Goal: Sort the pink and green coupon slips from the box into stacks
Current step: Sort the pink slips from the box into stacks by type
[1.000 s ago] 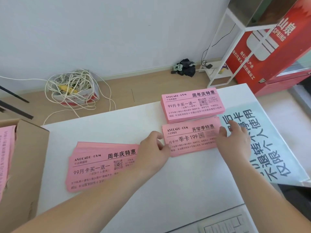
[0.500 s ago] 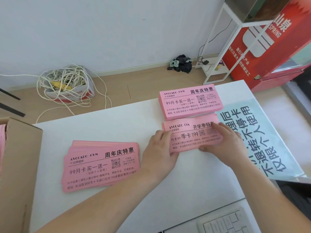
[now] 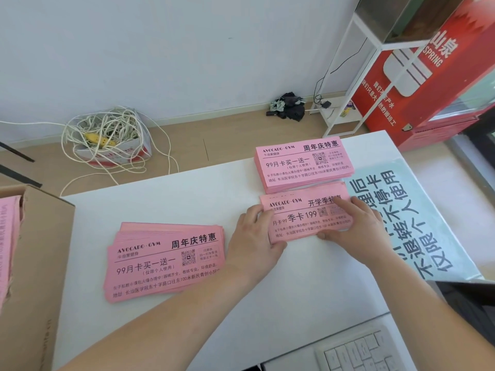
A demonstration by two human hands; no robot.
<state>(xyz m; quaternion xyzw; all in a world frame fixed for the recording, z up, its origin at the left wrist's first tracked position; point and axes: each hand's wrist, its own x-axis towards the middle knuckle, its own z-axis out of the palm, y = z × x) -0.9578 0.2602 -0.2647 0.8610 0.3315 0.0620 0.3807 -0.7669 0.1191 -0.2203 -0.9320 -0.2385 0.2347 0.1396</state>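
Observation:
Three piles of pink coupon slips lie on the white table [image 3: 187, 330]. A loose, fanned pile [image 3: 160, 261] lies at the left. A neat stack [image 3: 302, 163] sits at the far right. Just in front of it is a thinner pink stack [image 3: 300, 218] with different print. My left hand [image 3: 257, 236] grips that thinner stack's left end. My right hand [image 3: 353, 226] holds its right end, fingers on top and thumb at the near edge. The cardboard box [image 3: 40, 263] at the left edge holds more pink slips [image 3: 8, 236]. No green slips are visible.
A pale blue sheet [image 3: 417, 223] with large black characters lies on the table's right side. A white keyboard [image 3: 361, 349] sits at the near edge. On the floor beyond are a box of tangled white cable [image 3: 107, 137], a white rack [image 3: 356, 84] and a red cabinet [image 3: 428, 84].
Both hands closed in on the ends of the thinner pink stack. My right hand slid from its right edge onto its top, and my left hand took hold of the left end.

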